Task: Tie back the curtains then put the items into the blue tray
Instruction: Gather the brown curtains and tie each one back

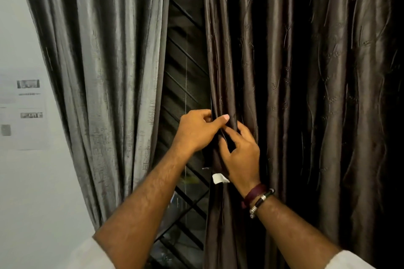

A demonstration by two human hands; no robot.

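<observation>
Far left, a white wall (19, 28) is carrying one sheet of printed paper (24, 113), too blurred to read. Next, the grey curtain (105, 72) is hanging loose in long folds, no tie showing on it. Between the two curtains a narrow gap is exposing a dark window grille (185, 67) with slanting bars.

At that gap the person's left hand (196, 131) is pinching the inner edge of the dark brown curtain (306, 94), thumb on the front of the fold, fingers curled behind it. Just right and a bit lower, the right hand (239, 155) is grasping the same bunch of folds, fingers curled round the cloth; the two hands are nearly touching. A small white tag (218, 178) is sticking out just below the right hand, by the curtain edge. The right wrist is wearing wristbands (258, 197), about three, hard to separate.

Progress, judging by this: early. Brown curtain is only being gathered, no tieback visible, grey curtain not tied either. Blue tray and items are not in view, so that part looks wholly left.

Count: two curtains, two hands, one paper, one tag.
</observation>
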